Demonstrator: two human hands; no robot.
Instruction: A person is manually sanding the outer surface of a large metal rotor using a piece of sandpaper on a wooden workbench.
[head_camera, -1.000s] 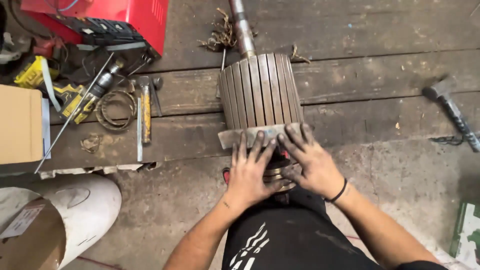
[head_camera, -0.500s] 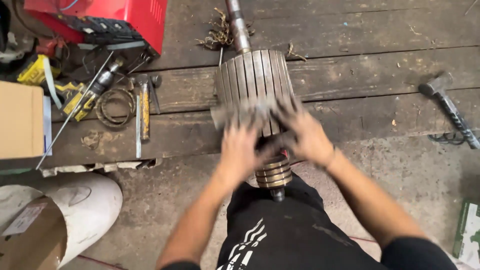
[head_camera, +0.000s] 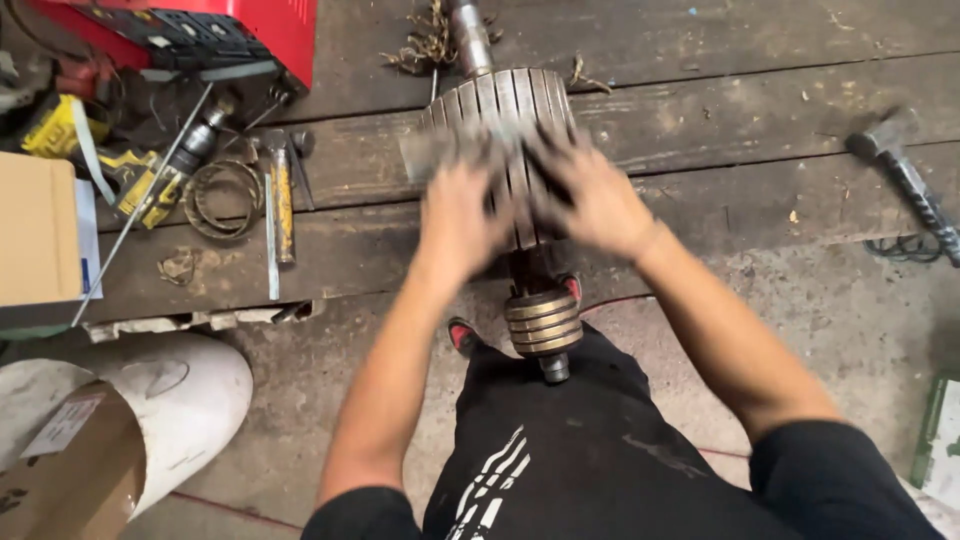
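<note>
A large ribbed metal rotor core (head_camera: 500, 95) lies on dark wooden planks (head_camera: 700, 110), its shaft (head_camera: 470, 35) pointing away from me. Its banded brass ring end (head_camera: 543, 322) sits above my black trousers. Both hands lie side by side on the middle of the core and are blurred by motion. My left hand (head_camera: 460, 215) and my right hand (head_camera: 590, 200) press a grey strip (head_camera: 425, 155) across the ribs. The strip sticks out to the left of my fingers.
A hammer (head_camera: 905, 180) lies on the planks at right. A red machine (head_camera: 250, 30), a wire coil (head_camera: 222, 197), a yellow-handled screwdriver (head_camera: 283, 200) and other tools lie at upper left. A cardboard box (head_camera: 35, 230) and a white drum (head_camera: 170, 400) stand at left. Copper wire scraps (head_camera: 425, 45) sit by the shaft.
Both hands have slid the grey strip away from me, from the core's near end up to its middle. The brass ring end, covered before, now shows.
</note>
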